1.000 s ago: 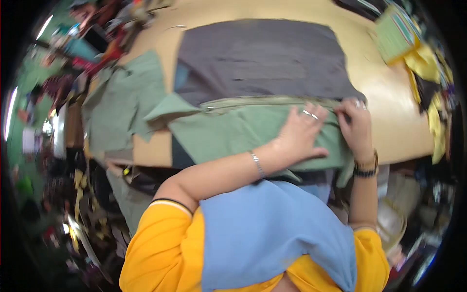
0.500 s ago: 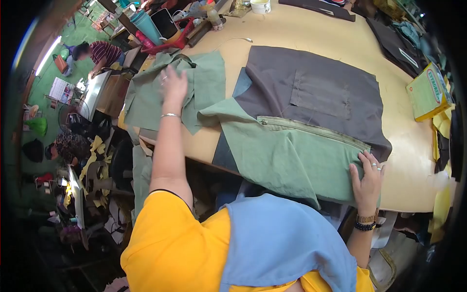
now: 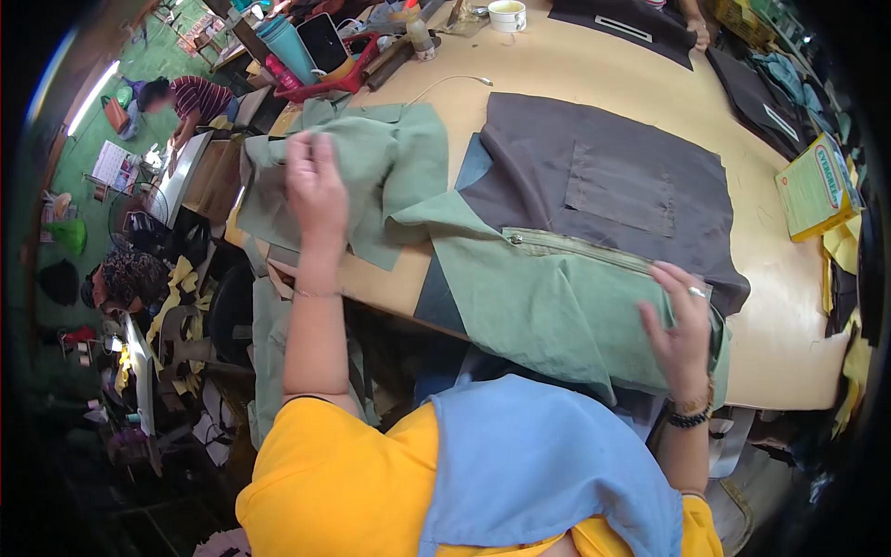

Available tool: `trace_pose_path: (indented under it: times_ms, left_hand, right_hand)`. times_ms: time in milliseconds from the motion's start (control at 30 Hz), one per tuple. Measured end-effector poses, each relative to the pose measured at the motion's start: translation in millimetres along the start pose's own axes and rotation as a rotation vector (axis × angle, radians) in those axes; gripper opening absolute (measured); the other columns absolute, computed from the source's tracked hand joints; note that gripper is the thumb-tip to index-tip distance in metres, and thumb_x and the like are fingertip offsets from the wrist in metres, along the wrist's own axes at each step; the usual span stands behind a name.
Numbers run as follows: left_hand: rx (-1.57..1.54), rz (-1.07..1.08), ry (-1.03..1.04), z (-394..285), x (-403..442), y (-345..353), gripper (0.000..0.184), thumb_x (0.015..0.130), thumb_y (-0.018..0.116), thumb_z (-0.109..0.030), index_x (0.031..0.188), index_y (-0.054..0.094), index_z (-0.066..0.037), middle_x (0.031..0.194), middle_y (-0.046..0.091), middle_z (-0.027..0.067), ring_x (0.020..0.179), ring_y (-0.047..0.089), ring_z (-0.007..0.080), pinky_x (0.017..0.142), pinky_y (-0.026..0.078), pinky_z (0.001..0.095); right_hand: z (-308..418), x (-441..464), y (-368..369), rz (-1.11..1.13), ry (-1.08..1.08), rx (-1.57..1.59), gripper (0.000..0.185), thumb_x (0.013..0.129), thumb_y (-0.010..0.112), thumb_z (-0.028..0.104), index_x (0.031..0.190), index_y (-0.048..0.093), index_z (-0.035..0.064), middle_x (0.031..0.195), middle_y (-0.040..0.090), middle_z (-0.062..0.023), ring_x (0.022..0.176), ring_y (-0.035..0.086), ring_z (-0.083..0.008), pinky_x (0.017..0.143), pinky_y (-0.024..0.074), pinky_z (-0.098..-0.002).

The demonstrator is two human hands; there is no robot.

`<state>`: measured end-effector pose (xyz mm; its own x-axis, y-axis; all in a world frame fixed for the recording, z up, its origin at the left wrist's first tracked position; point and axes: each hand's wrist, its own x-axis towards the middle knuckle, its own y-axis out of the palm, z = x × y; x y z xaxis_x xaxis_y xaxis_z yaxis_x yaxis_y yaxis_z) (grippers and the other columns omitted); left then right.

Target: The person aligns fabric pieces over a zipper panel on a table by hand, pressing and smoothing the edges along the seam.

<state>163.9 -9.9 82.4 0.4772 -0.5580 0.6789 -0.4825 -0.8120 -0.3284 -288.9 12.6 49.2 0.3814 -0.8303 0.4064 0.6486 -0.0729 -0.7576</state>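
Note:
My left hand (image 3: 318, 190) is over a loose piece of green cloth (image 3: 371, 153) on the left of the table. Its fingers are smeared by motion, so whether they grip the cloth cannot be made out. My right hand (image 3: 680, 330), its thumb apart from its fingers, is at the right end of a green fabric panel (image 3: 529, 306). A zipper (image 3: 575, 252) runs along this panel's upper edge, beside a dark grey fabric piece (image 3: 529, 153) with a stitched patch pocket (image 3: 620, 190). Dark blue cloth (image 3: 438, 297) shows beneath the panel.
At the back left stands a red basket (image 3: 348, 85) with a blue tumbler (image 3: 283, 48) and a phone (image 3: 320, 45). A white cup (image 3: 507, 16), a yellow-green box (image 3: 817, 190) and dark cloth pieces (image 3: 756, 102) lie around the table (image 3: 780, 306). Another person's hand (image 3: 698, 32) is at the far edge.
My left hand has moved slightly down and left, and the loose green cloth is bunched differently, with its dark loop no longer visible. My right hand has shifted slightly left and up.

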Motion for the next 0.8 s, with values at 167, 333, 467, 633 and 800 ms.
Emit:
trace_pose_path:
  times_ms: [167, 333, 467, 633, 800]
  left_hand:
    - [-0.123, 0.354, 0.05, -51, -61, 30, 0.014, 0.099, 0.063, -0.013, 0.097, 0.064, 0.001, 0.085, 0.062, 0.0115, 0.07, 0.057, 0.0193, 0.066, 0.048, 0.0314]
    - [-0.109, 0.358, 0.314, -24, -86, 36, 0.011, 0.089, 0.071, -0.008, 0.098, 0.068, -0.002, 0.092, 0.068, 0.0135, 0.083, 0.066, 0.0314, 0.074, 0.053, 0.0378]
    - [0.352, 0.159, 0.473, 10, -79, 7, 0.034, 0.082, 0.078, -0.02, 0.113, 0.066, -0.012, 0.112, 0.066, 0.011, 0.105, 0.064, 0.0313, 0.091, 0.05, 0.043]
    - [0.671, 0.171, 0.281, 91, -69, -29, 0.038, 0.081, 0.079, -0.021, 0.115, 0.065, -0.013, 0.12, 0.063, 0.011, 0.11, 0.062, 0.0307, 0.093, 0.05, 0.0425]
    - [0.432, 0.101, 0.138, 118, -53, -46, 0.03, 0.083, 0.082, -0.021, 0.103, 0.065, -0.007, 0.103, 0.063, 0.0129, 0.096, 0.063, 0.0337, 0.081, 0.051, 0.0401]
  right_hand:
    - [64, 62, 67, 0.167, -0.163, 0.484, 0.069, 0.081, 0.082, 0.017, 0.143, 0.052, 0.0094, 0.126, 0.064, -0.0163, 0.1, 0.068, -0.0319, 0.084, 0.056, -0.0392]
    - [85, 131, 133, 0.342, -0.178, 0.576, 0.048, 0.087, 0.076, 0.021, 0.129, 0.062, 0.0069, 0.101, 0.069, -0.0186, 0.089, 0.068, -0.0356, 0.077, 0.0555, -0.042]
    - [95, 161, 140, 0.394, -0.201, 0.449, 0.024, 0.094, 0.066, 0.021, 0.11, 0.068, 0.0026, 0.081, 0.067, -0.02, 0.082, 0.064, -0.0389, 0.075, 0.0532, -0.0415]
    - [79, 175, 145, 0.195, -0.121, 0.863, 0.022, 0.102, 0.058, 0.023, 0.108, 0.066, 0.0027, 0.088, 0.068, -0.01, 0.075, 0.06, -0.0189, 0.072, 0.05, -0.0344]
    - [56, 211, 138, 0.106, 0.248, 1.217, 0.029, 0.106, 0.052, 0.023, 0.119, 0.062, -0.0005, 0.098, 0.066, -0.0021, 0.089, 0.058, -0.009, 0.082, 0.0498, -0.0278]
